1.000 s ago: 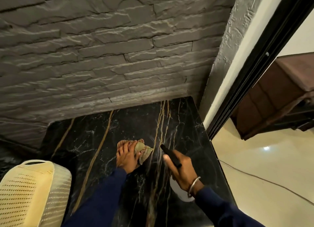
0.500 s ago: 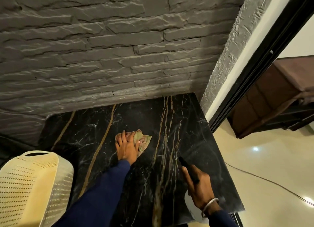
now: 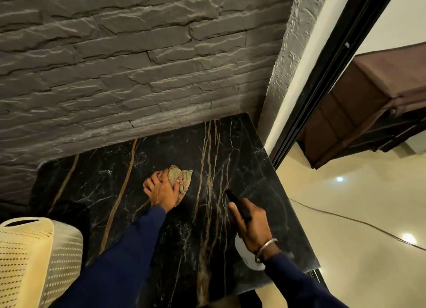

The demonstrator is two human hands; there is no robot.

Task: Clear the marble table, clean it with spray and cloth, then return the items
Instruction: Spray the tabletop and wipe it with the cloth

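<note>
my left hand (image 3: 162, 191) presses flat on a crumpled cloth (image 3: 182, 177) near the middle of the black marble table (image 3: 103, 185), fingers spread over it. my right hand (image 3: 252, 222) grips a spray bottle (image 3: 244, 252) above the table's right side, its dark nozzle (image 3: 237, 204) pointing toward the cloth. a cream perforated basket (image 3: 32, 261) sits at the lower left. a grey stone wall (image 3: 138, 65) backs the table.

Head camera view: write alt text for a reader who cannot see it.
A person's left hand presses a crumpled cloth flat on a black marble table with gold veins, while the right hand holds a spray bottle above it. A grey stone wall stands behind; a cream perforated basket sits at lower left.
</note>
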